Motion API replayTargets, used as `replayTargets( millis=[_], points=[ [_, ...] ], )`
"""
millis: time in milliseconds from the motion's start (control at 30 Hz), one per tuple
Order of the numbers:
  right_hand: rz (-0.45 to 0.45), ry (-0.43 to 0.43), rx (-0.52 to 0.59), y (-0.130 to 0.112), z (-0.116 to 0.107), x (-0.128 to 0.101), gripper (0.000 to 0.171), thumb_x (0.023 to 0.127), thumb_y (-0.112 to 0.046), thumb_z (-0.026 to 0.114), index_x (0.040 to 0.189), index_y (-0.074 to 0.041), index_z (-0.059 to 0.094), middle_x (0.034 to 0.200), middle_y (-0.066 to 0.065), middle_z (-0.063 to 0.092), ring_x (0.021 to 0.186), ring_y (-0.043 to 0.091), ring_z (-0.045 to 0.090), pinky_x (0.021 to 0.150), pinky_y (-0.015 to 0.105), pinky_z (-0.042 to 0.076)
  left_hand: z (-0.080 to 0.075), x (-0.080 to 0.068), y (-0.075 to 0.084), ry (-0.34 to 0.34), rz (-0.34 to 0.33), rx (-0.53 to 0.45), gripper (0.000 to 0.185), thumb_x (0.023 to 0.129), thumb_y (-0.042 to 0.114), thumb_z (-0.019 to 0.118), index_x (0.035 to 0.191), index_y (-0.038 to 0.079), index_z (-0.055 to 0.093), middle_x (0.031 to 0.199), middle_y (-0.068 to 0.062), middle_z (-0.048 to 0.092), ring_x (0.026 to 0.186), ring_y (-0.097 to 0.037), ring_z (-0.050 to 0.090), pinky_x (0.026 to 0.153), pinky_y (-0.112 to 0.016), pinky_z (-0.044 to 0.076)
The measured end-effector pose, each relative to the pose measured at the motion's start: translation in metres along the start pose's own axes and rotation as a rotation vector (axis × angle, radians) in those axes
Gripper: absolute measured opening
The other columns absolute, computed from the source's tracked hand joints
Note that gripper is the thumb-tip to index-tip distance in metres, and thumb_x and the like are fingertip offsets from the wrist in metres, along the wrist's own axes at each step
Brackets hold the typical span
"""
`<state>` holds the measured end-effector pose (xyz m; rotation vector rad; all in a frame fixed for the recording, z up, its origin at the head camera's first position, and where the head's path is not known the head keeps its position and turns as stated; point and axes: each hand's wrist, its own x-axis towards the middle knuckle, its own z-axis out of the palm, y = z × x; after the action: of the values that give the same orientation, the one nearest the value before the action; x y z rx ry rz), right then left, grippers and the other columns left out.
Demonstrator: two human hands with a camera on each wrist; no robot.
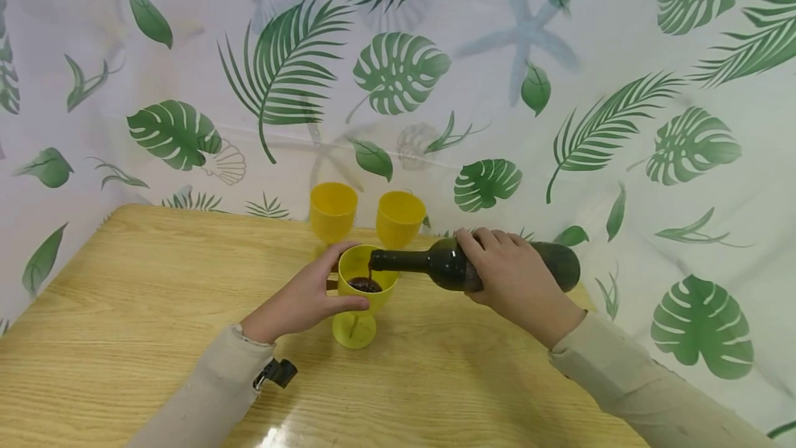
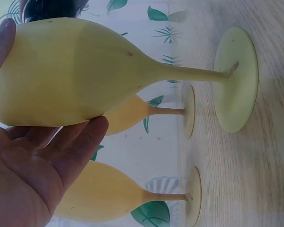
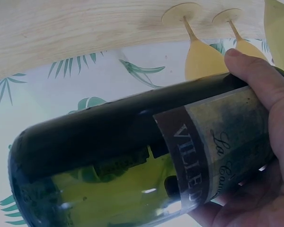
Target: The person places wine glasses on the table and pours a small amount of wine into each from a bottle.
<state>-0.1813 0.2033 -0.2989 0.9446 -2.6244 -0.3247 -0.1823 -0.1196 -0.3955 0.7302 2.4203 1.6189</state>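
Note:
My left hand (image 1: 306, 301) holds a yellow goblet (image 1: 381, 296) by its bowl, with the thumb on the near side and fingers round the far left. The goblet's stem and round foot (image 2: 235, 80) show over the wood in the left wrist view. In my right hand (image 1: 521, 283) is a dark green wine bottle (image 1: 448, 265), gripped round its body and tipped nearly level. The bottle's mouth is over the goblet's rim, and a thin dark red stream falls from it. Dark red wine (image 1: 365, 285) lies in the bowl. A printed label (image 3: 222, 142) shows on the bottle.
Two more yellow goblets, a left one (image 1: 333, 209) and a right one (image 1: 401, 218), stand upright just behind the held goblet. The wooden table (image 1: 155, 310) backs onto a white leaf-print curtain (image 1: 404, 144). A black clip (image 1: 282, 372) sits at the left sleeve.

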Motion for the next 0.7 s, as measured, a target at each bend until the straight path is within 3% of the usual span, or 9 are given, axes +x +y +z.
replayTargets(
  millis=[700],
  points=[
    [-0.006,-0.001,-0.005,-0.002,-0.0016,0.0001,0.083,0.073,-0.037,0.095,0.136,-0.004,0.053,0.116,0.016,0.063,0.107,0.036,0.066,0.094,0.052,0.056,0.0039,-0.0026,0.001,0.011,-0.02,0.015,0.09,0.09,0.04,0.082,0.16,0.019,0.03,0.159,-0.006,0.041,0.142,-0.031,0.045,0.114,-0.057,0.042]
  ],
)
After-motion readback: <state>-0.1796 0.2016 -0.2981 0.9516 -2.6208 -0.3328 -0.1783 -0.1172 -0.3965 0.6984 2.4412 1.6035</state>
